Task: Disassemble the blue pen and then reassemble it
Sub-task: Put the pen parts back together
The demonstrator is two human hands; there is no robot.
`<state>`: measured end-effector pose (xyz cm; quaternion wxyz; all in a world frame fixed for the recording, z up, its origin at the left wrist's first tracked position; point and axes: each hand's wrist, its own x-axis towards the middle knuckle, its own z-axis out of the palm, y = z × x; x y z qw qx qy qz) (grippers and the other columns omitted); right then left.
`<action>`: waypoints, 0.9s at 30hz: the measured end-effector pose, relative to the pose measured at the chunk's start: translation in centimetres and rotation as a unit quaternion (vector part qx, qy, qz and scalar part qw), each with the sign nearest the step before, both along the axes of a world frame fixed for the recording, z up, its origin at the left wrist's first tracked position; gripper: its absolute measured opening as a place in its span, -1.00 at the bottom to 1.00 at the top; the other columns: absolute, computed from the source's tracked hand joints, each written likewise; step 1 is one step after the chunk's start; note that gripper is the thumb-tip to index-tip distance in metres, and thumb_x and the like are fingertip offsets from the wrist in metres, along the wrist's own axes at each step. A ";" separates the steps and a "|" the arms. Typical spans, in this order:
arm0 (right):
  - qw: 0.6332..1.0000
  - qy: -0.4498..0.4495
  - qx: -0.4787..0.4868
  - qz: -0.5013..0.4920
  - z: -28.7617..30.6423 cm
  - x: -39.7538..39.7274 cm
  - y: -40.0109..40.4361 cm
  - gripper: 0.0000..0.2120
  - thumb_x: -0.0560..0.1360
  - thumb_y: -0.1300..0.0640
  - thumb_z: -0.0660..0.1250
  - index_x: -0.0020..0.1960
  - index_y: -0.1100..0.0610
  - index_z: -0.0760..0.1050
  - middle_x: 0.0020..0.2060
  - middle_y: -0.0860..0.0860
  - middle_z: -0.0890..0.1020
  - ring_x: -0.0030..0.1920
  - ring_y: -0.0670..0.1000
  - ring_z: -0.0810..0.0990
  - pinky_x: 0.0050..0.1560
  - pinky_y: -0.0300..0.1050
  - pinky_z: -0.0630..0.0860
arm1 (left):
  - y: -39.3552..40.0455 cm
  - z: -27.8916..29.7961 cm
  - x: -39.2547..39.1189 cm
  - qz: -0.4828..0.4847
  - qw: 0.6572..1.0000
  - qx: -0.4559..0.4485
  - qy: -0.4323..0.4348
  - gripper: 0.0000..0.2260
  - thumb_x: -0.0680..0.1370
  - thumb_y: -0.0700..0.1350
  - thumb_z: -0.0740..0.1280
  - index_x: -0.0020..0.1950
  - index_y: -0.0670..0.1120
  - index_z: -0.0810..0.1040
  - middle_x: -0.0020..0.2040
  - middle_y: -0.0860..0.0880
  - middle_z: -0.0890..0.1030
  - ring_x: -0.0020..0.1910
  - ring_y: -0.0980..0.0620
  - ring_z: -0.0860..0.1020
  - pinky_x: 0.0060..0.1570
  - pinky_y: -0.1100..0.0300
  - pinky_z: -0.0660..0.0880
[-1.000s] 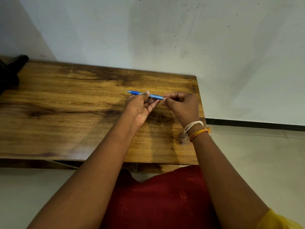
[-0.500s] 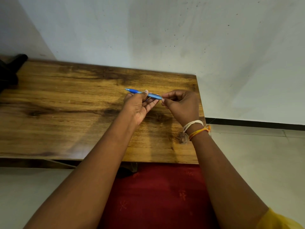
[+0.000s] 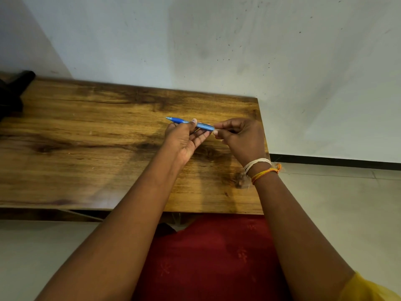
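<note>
Pen (image 3: 188,123) held level above the worktop (image 3: 86,148), tip pointing left. Middle pinched by left hand (image 3: 184,137); right end grasped in right hand (image 3: 240,137) grip.

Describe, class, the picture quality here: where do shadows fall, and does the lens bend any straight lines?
Head view: soft, even light with no harsh glare; faint shadows darken the wooden table beneath the left hand and right hand; the blue pen reads fairly sharp; the wide-angle lens bows and tilts the table's edges; a dim smudge shades the wall.
</note>
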<state>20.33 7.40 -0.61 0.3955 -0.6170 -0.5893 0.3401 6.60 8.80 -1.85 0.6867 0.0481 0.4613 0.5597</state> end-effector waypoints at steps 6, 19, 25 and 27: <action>0.997 0.024 -0.069 -0.029 0.2 2.2 0.7 -0.75 0.34 0.27 0.52 0.02 0.18 0.64 -0.13 0.09 0.70 -0.07 0.02 0.70 0.06 0.00 0.63 | -0.1 -0.5 0.1 0.011 1.000 -0.012 -0.019 -0.73 0.56 -0.34 0.26 0.26 -0.30 0.40 0.03 -0.31 0.57 -0.12 -0.16 0.64 -0.31 0.02 0.65; 0.972 -0.171 -0.149 -0.057 -1.9 3.9 1.0 -0.66 0.39 0.06 0.50 0.13 0.11 0.59 0.09 0.10 0.65 0.14 0.09 0.58 0.12 -0.16 0.46 | 0.0 -0.2 0.1 0.048 0.998 -0.003 -0.025 -0.67 0.55 -0.35 0.27 0.32 -0.31 0.39 0.07 -0.30 0.57 -0.08 -0.17 0.64 -0.30 0.03 0.65; 0.977 -0.185 -0.103 -0.042 -2.3 2.5 0.4 -0.85 0.42 0.09 0.47 -0.02 0.08 0.63 -0.08 0.06 0.69 -0.02 0.05 0.64 0.06 -0.05 0.57 | -0.1 -0.2 -0.3 0.057 0.998 -0.005 -0.027 -0.69 0.55 -0.35 0.28 0.29 -0.31 0.40 -0.03 -0.27 0.58 -0.13 -0.15 0.64 -0.26 0.01 0.64; 0.974 -0.198 -0.091 -0.055 -2.1 2.3 0.3 -0.91 0.43 0.11 0.46 -0.09 0.11 0.64 -0.13 0.07 0.68 -0.07 0.05 0.63 0.02 -0.05 0.58 | -0.1 -0.2 -0.4 0.056 0.998 -0.005 -0.026 -0.68 0.55 -0.35 0.28 0.31 -0.31 0.39 -0.05 -0.26 0.58 -0.13 -0.15 0.64 -0.27 0.01 0.64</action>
